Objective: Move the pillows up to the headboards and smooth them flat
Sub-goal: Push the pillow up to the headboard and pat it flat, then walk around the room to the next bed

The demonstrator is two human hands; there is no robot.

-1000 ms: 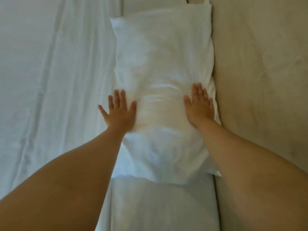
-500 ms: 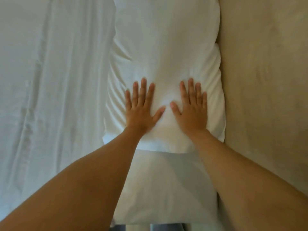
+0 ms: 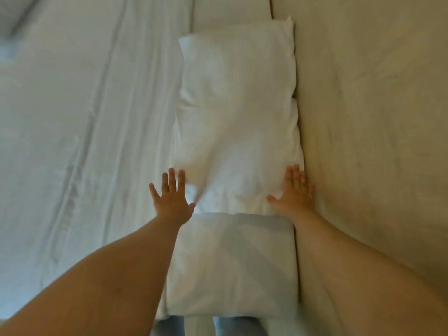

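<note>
Two flat, splayed hands, our left hand (image 3: pixel 172 198) and right hand (image 3: pixel 296 193), press the white pillow's (image 3: pixel 238 122) sides beside the beige headboard (image 3: pixel 373 117), grasping nothing.

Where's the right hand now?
Head view, right of centre: right hand flat on the pillow's near right corner, against the beige headboard.

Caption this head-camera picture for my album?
Both hands, left and right, spread flat at a white pillow's sides beside the headboard.

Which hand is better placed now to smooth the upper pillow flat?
Probably the right hand: its palm lies on the pillow beside the headboard. The left hand lies mostly on the sheet.
</note>
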